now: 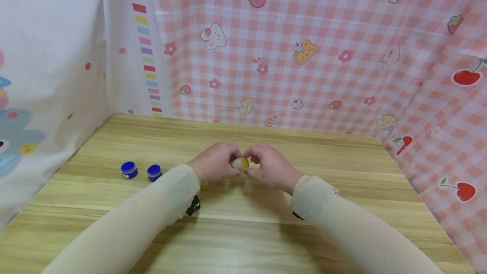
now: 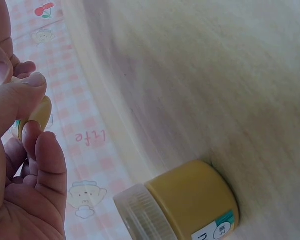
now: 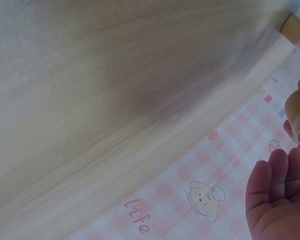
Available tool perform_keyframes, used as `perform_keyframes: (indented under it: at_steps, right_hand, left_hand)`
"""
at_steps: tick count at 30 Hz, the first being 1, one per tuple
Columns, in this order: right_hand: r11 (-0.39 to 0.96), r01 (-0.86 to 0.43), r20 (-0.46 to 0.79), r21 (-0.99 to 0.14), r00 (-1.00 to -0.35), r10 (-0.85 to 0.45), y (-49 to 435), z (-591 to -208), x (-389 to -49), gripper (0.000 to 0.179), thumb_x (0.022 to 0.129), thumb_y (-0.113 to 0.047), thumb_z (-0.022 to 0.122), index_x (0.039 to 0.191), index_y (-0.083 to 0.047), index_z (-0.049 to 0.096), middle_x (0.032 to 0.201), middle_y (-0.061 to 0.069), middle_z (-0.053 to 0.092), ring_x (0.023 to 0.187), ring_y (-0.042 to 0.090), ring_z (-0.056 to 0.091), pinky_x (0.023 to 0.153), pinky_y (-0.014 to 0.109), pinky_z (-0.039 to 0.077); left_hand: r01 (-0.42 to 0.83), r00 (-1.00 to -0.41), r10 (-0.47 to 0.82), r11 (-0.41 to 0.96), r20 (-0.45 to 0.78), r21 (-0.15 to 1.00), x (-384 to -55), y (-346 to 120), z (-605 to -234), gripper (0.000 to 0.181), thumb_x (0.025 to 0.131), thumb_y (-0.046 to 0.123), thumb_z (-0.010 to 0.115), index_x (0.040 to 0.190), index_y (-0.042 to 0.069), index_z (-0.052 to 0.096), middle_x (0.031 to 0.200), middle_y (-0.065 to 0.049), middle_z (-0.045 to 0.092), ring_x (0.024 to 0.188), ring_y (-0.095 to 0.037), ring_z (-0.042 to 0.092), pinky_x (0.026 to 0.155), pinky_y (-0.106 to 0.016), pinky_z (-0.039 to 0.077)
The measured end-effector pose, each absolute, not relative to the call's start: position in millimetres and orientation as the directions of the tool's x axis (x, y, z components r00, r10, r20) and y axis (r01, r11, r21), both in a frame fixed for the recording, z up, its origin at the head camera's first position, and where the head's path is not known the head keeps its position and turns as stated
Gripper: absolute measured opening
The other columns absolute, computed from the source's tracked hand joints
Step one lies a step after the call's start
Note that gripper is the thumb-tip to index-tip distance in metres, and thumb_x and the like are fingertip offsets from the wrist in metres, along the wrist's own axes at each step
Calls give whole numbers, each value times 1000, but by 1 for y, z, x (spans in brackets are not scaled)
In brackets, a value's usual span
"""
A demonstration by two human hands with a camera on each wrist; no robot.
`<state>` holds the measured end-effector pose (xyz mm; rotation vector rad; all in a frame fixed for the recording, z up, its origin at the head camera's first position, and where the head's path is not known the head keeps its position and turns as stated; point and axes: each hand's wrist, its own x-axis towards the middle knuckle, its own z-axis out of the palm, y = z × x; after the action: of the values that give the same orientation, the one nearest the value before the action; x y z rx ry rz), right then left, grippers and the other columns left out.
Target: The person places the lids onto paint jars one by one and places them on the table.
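My left hand grips a small yellow paint jar on its side above the table, its end towards the right. In the left wrist view, the left thumb and fingers pinch the jar's yellow body. The right hand has its thumb and forefinger at the rim of the jar's lid end. In the right wrist view the jar is cut by the frame edge, and the other right fingers bend loosely below it. The right fingertips' contact is partly hidden.
Two blue paint jars stand at the left of the wooden table. Another yellow jar with a clear lid stands by the left wrist, mostly hidden in the head view. Patterned cloth hangs behind and at both sides.
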<state>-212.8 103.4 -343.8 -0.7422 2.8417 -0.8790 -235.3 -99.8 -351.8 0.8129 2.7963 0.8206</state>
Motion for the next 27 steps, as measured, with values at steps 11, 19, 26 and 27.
perform_keyframes:
  at_steps: [11,19,26,27]
  right_hand:
    - [709,-495,113,-502,-850,-514,101,-345,-213,22,94,-16,79,114,-9,73,113,4,68,106,27,66,96,41,55]
    - [710,-529,126,-466,-833,-538,100,-341,-209,16,96,-17,76,109,-8,72,102,4,68,99,27,65,88,37,53]
    - [732,-477,96,-487,-862,-498,97,-337,-206,16,96,-18,75,107,-8,72,102,10,68,93,21,60,86,35,52]
    - [733,-470,93,-492,-865,-492,96,-337,-206,16,96,-18,75,107,-8,73,103,10,69,93,20,60,86,35,52]
  left_hand:
    - [467,-847,531,701,43,538,-234,-101,-349,20,87,18,87,99,12,73,96,2,69,87,-13,61,85,-31,55]
    - [507,-835,542,694,93,511,-233,-99,-349,15,87,19,85,93,14,72,92,3,67,85,-13,58,83,-31,52]
    - [492,-846,526,706,88,509,-230,-98,-346,13,88,17,83,91,13,72,91,2,66,86,-14,58,84,-32,52]
    - [486,-849,522,708,85,512,-230,-97,-345,12,88,17,83,91,13,72,91,1,66,86,-15,58,83,-32,51]
